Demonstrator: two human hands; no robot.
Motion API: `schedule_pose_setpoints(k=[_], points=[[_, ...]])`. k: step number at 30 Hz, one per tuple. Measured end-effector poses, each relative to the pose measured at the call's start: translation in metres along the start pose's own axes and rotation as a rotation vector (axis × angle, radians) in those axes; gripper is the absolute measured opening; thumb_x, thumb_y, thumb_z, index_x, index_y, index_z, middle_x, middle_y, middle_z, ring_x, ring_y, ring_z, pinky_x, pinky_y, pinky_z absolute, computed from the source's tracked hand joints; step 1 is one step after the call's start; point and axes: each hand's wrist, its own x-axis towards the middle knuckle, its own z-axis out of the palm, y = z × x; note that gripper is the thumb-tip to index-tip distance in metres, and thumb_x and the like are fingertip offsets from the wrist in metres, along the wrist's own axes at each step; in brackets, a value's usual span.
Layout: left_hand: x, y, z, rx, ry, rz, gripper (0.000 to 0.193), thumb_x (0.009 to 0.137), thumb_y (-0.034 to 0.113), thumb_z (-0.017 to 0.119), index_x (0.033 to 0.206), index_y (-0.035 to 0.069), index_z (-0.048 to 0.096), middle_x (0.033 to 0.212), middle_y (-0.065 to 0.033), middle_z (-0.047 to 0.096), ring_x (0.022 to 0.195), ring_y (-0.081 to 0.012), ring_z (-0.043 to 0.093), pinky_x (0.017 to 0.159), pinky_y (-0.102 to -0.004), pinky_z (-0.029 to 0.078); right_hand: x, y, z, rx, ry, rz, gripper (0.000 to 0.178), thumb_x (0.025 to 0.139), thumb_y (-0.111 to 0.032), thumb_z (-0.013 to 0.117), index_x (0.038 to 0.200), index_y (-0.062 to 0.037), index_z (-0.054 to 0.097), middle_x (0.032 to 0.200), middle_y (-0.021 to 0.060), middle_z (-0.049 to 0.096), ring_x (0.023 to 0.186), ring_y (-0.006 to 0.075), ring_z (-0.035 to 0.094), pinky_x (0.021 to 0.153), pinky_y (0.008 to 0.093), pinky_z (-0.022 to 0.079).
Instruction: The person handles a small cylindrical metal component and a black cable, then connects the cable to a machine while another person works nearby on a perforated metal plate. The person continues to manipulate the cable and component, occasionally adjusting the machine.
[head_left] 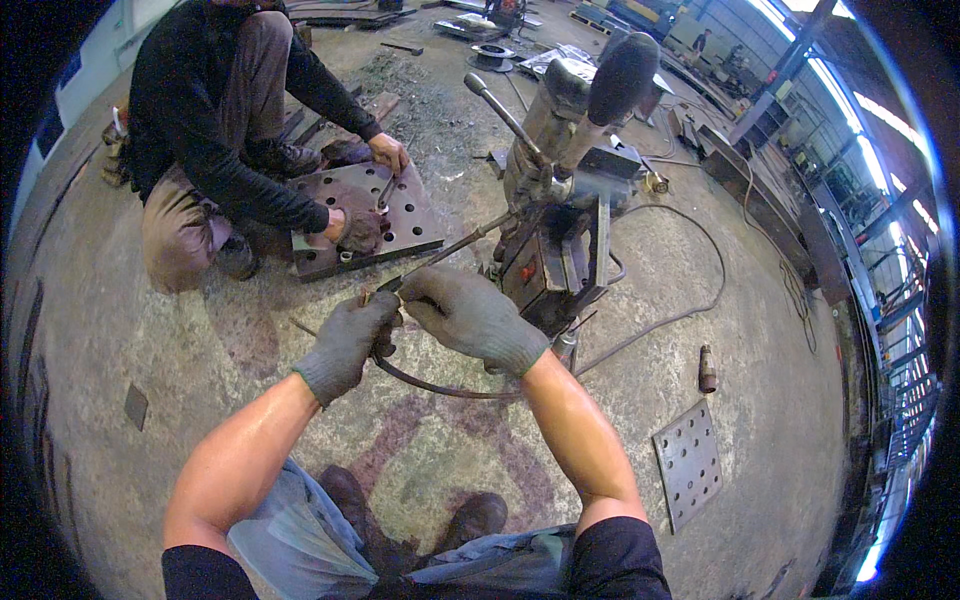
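Note:
My left hand (350,343), in a grey knit glove, is closed with its fingers curled, and a thin dark rod end (305,328) sticks out on its left side. My right hand (472,315), gloved alike, is closed just beside it, fingertips meeting the left ones. A small dark piece shows between them; the gloves hide what it is. Just beyond, the long lever (458,244) of an upright drilling machine (548,165) slants down toward my hands. Under my hands a black cable (440,390) curves right toward the machine's base.
At the far left a co-worker (200,130) kneels over a thick steel plate with holes (415,222), both hands on it. Right of me lie a smaller perforated plate (688,466) and a dark cylindrical piece (707,369). A hose (690,312) loops across the floor; steel beams (760,205) line the right.

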Motion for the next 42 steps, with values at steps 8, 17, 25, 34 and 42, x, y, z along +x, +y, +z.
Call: schedule_pose_setpoints(k=[8, 17, 25, 34, 42], points=[[-0.002, 0.000, -0.016, 0.444, 0.034, 0.377, 0.029, 0.098, 0.037, 0.060, 0.100, 0.008, 0.064, 0.080, -0.0007, 0.058, 0.069, -0.0138, 0.054, 0.061, -0.0294, 0.048, 0.007, -0.008, 0.004, 0.938, -0.167, 0.487, 0.025, 0.092, -0.021, 0.057, 0.096, 0.0026, 0.065, 0.083, 0.0104, 0.064, 0.073, 0.0186, 0.063, 0.065, 0.0351, 0.052], [-0.019, 0.025, -0.004, -0.173, -0.070, 0.080, 0.023, 0.095, 0.032, 0.063, 0.091, 0.009, 0.058, 0.075, 0.0004, 0.057, 0.060, -0.0090, 0.049, 0.054, -0.0272, 0.043, -0.003, -0.031, -0.024, 0.121, 0.184, 0.078, 0.030, 0.088, -0.010, 0.065, 0.117, -0.0039, 0.062, 0.105, 0.0126, 0.067, 0.094, 0.0251, 0.065, 0.083, 0.0357, 0.052], [-0.010, 0.022, -0.010, -0.154, -0.190, 0.030, 0.025, 0.096, 0.036, 0.062, 0.087, 0.014, 0.055, 0.071, 0.0027, 0.050, 0.057, -0.0109, 0.046, 0.056, -0.0310, 0.044, -0.001, -0.026, -0.018, -0.141, 0.176, -0.173, 0.018, 0.087, -0.018, 0.066, 0.104, -0.0113, 0.064, 0.104, 0.0136, 0.063, 0.091, 0.0368, 0.063, 0.076, 0.0456, 0.051], [-0.011, 0.021, -0.007, 0.305, -0.093, 0.223, 0.036, 0.096, 0.042, 0.062, 0.093, 0.007, 0.058, 0.083, -0.0028, 0.059, 0.068, -0.0128, 0.055, 0.059, -0.0304, 0.048, -0.004, -0.015, -0.002, 0.951, -0.115, 0.553, 0.020, 0.089, -0.018, 0.058, 0.095, -0.0002, 0.063, 0.079, 0.0118, 0.063, 0.078, 0.0256, 0.064, 0.069, 0.0370, 0.052], [-0.012, 0.019, -0.014, -0.055, -0.174, 0.065, 0.034, 0.096, 0.042, 0.060, 0.095, 0.008, 0.058, 0.079, -0.0019, 0.056, 0.064, -0.0122, 0.052, 0.059, -0.0323, 0.050, -0.003, -0.032, -0.010, 0.279, 0.148, 0.197, 0.026, 0.093, -0.021, 0.058, 0.110, -0.0026, 0.064, 0.096, 0.0153, 0.068, 0.083, 0.0297, 0.066, 0.076, 0.0399, 0.053]])
